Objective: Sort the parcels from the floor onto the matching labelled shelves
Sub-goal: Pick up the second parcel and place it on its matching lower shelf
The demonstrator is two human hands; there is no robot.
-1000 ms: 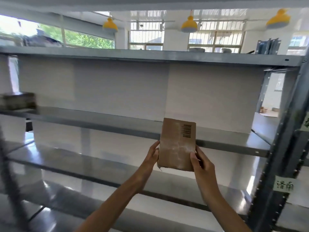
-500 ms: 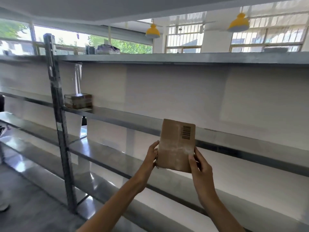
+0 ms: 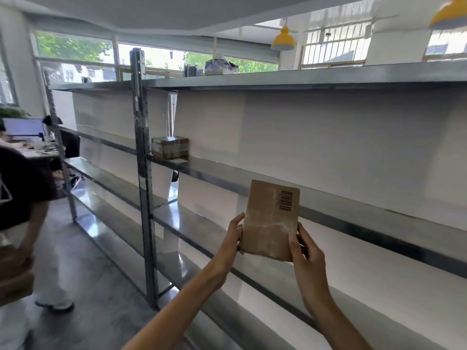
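Holding one flat brown cardboard parcel point(image 3: 271, 221) upright in both hands, in front of the steel shelving point(image 3: 252, 79), level with its second board from the top. Left hand point(image 3: 233, 234) gripping the parcel's lower left edge, fingers point(image 3: 236, 221) curled around that edge. Right hand point(image 3: 307, 251) gripping the lower right corner, thumb pressing on the front face, remaining fingers wrapping behind and not showing. Barcode point(image 3: 286, 201) sitting in the parcel's upper right area, bars running sideways. Clear tape crossing the parcel's lower half, surface creased.

Resting on the second board, left of the held parcel and just right of the grey upright post point(image 3: 141, 173): a small stack of taped boxes point(image 3: 170, 147), blurred. Lying on the top board, above that stack: several dark and pale items, too small to identify.

Standing left of the shelving on the grey floor point(image 3: 83, 286): a second person in a dark top point(image 3: 22, 188), carrying brown boxes point(image 3: 15, 274), heavily blurred. Hanging beyond the shelving's top board: yellow pendant lamps point(image 3: 283, 40)
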